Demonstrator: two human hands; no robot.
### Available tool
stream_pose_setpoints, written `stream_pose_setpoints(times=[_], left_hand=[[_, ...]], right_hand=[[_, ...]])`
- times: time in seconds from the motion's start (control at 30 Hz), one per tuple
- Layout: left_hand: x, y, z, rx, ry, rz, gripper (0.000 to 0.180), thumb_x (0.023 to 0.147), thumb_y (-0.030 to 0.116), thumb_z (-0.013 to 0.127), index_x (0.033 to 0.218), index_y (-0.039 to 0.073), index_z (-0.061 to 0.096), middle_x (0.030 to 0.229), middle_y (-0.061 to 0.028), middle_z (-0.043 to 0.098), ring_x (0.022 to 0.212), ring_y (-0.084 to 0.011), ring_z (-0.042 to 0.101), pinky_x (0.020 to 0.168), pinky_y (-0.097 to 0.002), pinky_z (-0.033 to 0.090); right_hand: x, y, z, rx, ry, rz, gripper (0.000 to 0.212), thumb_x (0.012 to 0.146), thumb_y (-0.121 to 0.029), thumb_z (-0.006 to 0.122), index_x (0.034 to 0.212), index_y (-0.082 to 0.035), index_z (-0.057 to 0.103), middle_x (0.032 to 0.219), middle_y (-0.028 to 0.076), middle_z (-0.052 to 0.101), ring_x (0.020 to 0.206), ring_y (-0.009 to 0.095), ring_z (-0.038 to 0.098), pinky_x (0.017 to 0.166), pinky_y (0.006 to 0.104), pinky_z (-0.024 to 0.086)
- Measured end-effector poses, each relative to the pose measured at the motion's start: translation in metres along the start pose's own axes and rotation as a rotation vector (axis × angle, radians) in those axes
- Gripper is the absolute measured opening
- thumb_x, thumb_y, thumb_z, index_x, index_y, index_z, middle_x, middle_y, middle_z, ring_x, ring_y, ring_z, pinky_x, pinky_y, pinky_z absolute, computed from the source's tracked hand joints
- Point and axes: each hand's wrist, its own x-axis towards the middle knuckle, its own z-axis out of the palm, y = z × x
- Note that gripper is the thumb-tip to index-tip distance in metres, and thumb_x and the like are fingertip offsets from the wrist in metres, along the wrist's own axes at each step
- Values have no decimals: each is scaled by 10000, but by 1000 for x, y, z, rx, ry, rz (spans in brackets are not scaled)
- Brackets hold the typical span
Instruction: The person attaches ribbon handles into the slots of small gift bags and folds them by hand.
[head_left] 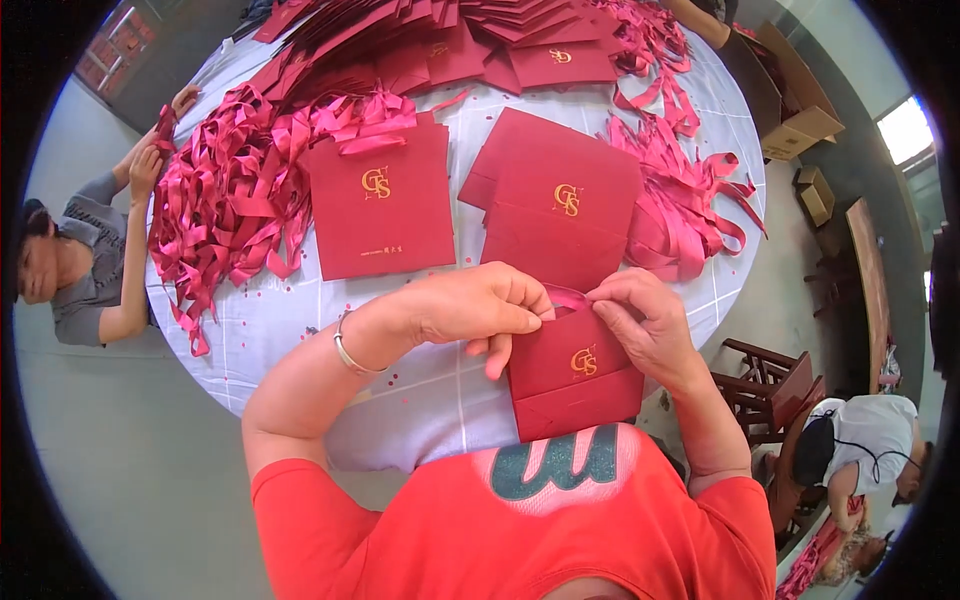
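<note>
A dark red paper gift bag (580,398) with gold lettering is held close to my chest at the table's near edge. My left hand (492,308) pinches its upper left edge, thumb against forefinger, with the lower fingers bent beside the bag. At the upper right corner my right hand (645,318) pinches the rim between thumb and fingers. A strip of pink ribbon (568,297) shows at the opening between both hands; which fingers grip it I cannot tell. Just beyond lie flat red bags (560,225), and further left a bag stack (385,215) with ribbon on top.
Pink ribbons heap up at the left (232,180) and right (690,195) of the white-covered round table (420,425). Many red bags (430,60) pile at the far side. A co-worker (85,260) handles ribbon at left. Wooden chairs (770,385) stand at right.
</note>
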Motion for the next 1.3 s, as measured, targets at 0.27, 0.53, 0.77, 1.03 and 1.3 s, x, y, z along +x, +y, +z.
stream_pose_setpoints(times=[0.27, 0.53, 0.77, 1.03, 1.3], left_hand=[[4, -7, -7, -142, -99, 30, 191, 945, 83, 495, 1093, -36, 517, 766, -38, 602, 528, -126, 659, 388, -197, 382], [7, -6, -7, -17, 33, -36, 153, 907, 10, 522, 1055, -26, 534, 720, -34, 615, 513, -120, 656, 381, -183, 386], [6, -6, -8, 14, 57, -66, 124, 900, 12, 539, 1020, -17, 550, 712, -35, 625, 513, -116, 654, 386, -190, 397], [4, -2, 1, 73, 113, -6, 107, 886, 49, 586, 983, 4, 576, 701, -19, 624, 513, -114, 652, 400, -207, 400], [5, 0, 8, 79, 130, 42, 74, 867, 70, 617, 916, 16, 607, 656, -6, 621, 479, -99, 630, 397, -204, 377]], right_hand=[[1, 0, 2, 31, -8, 23, 91, 803, -20, 720, 879, -1, 675, 836, 114, 668, 797, 255, 644, 732, 347, 497], [0, 7, 5, 5, -8, -1, 89, 806, -1, 710, 888, -2, 676, 817, 112, 655, 784, 258, 636, 712, 340, 496], [4, -29, 2, -124, 85, -208, 202, 724, 25, 776, 900, -28, 691, 789, 110, 647, 692, 242, 641, 596, 316, 513], [-2, -29, 20, 18, 33, -154, 171, 724, 35, 759, 860, -23, 672, 790, 118, 657, 687, 239, 652, 586, 316, 515], [-2, -23, 17, 151, 20, -14, 128, 761, 41, 729, 867, 6, 667, 820, 128, 667, 718, 203, 657, 625, 290, 516]])
